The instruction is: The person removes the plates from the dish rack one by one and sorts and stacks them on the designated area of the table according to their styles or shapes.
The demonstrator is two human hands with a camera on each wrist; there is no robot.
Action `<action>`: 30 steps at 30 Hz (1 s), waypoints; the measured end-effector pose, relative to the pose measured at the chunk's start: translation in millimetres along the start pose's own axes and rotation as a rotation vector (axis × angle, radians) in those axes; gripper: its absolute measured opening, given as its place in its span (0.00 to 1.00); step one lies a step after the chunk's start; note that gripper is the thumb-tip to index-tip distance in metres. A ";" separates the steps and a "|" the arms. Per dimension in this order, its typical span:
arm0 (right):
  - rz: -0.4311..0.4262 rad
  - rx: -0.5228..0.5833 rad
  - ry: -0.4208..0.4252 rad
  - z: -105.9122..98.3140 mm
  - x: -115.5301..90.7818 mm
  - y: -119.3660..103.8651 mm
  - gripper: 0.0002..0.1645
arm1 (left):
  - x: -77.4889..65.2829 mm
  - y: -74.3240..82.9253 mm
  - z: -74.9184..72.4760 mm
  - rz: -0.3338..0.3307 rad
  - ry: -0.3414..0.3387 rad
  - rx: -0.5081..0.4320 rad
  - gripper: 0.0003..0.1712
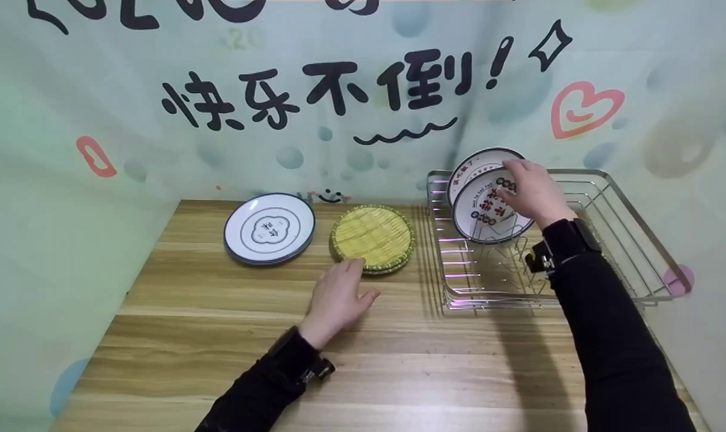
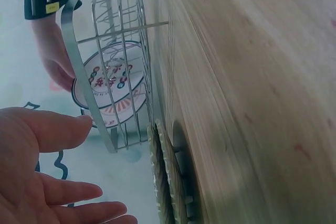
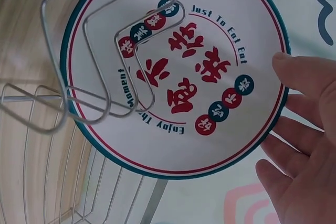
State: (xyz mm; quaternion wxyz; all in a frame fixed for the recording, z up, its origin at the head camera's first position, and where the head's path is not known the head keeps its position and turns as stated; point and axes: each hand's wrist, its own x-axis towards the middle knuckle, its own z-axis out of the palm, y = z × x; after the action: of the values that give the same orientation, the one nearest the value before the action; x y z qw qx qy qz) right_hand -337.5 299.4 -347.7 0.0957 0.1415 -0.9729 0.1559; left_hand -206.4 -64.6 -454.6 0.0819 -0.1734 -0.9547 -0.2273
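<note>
A white plate [image 1: 489,207] with red characters and a dark rim stands tilted in the wire dish rack [image 1: 579,295]. My right hand [image 1: 534,191] pinches its upper right edge, thumb on the face and fingers behind, as the right wrist view shows. Behind it leans another white plate [image 1: 459,180] with printed writing. My left hand [image 1: 338,295] is over the table, its fingers relaxed and its fingertips close to the near edge of a round yellow woven mat [image 1: 372,237]. In the left wrist view the left hand [image 2: 47,177] holds nothing.
Left of the woven mat lies a white plate with a blue rim [image 1: 269,228], seemingly on another. The wire rack stands at the right of the wooden table [image 1: 219,360]. A printed cloth [image 1: 339,138] hangs behind the table.
</note>
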 end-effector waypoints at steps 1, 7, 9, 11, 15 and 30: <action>-0.002 -0.005 -0.003 0.2 0.7 -0.6 0.36 | -0.3 1.0 0.0 0.001 -0.001 -0.001 0.40; 0.012 -0.021 -0.003 0.9 3.3 -3.7 0.35 | -1.3 7.8 -0.9 0.023 -0.004 -0.006 0.41; 0.016 -0.020 0.008 1.5 3.7 -4.0 0.34 | -1.3 9.4 -0.9 0.035 -0.004 0.000 0.41; 0.014 -0.020 0.030 2.4 3.7 -3.6 0.32 | -1.6 11.0 -0.9 0.044 -0.009 0.007 0.41; -0.013 -0.027 0.098 3.1 3.8 -1.5 0.24 | -2.1 13.6 -0.5 0.058 -0.014 0.013 0.40; 0.025 -0.051 0.141 -0.4 1.4 -0.7 0.11 | 2.2 21.4 4.1 0.061 -0.036 -0.021 0.40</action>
State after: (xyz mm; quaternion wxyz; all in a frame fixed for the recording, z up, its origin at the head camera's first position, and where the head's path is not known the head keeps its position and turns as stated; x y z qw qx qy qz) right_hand -338.6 298.5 -346.8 0.1653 0.1155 -0.9691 0.1419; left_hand -200.9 -44.2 -449.0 0.0699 -0.2074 -0.9479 -0.2316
